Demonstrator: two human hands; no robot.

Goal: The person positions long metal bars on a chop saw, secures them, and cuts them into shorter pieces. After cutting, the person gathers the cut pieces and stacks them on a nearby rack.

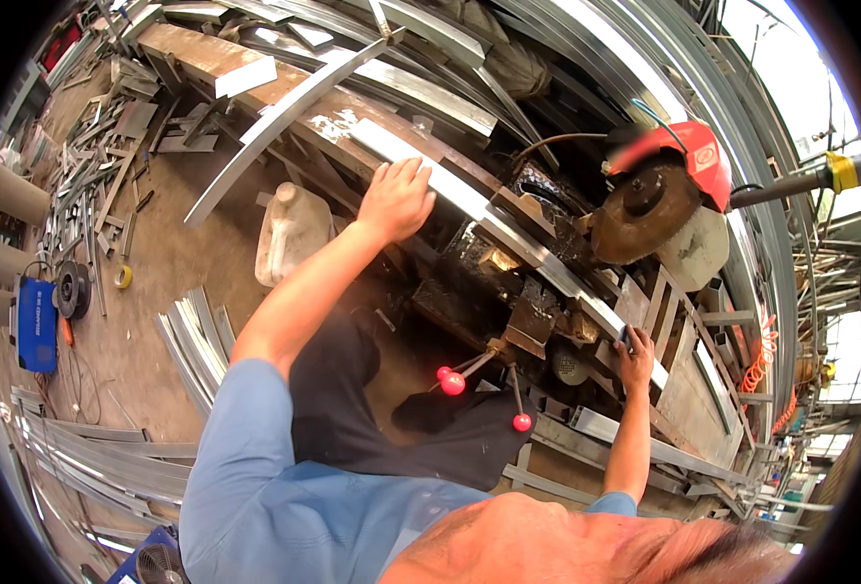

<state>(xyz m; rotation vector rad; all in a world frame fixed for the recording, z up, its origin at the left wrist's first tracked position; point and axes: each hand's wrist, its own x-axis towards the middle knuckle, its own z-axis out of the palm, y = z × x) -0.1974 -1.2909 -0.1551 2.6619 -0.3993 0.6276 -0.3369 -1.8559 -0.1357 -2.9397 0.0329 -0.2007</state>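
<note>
My left hand lies flat, fingers spread, on top of the long metal bar that runs across the saw bench. My right hand is closed around the same bar further along, past the clamp. The bar sits under the cutting disc of the chop saw, whose red guard hangs above it, a little blurred.

What worries me: my right hand is near the disc, and if the bar twists or kicks when the disc bites, that hand could be dragged toward it. My left palm only presses down, so the long free end could lift or swing. Sparks could also reach my bare forearms.

The bench is dark, greasy steel, with red-knobbed levers sticking out toward me. Below lies a dusty concrete floor with a pale plastic jug, bundles of curved metal strips, scattered offcuts and a blue welding machine. More curved metal profiles are stacked all around, and daylight comes in at the far right.
</note>
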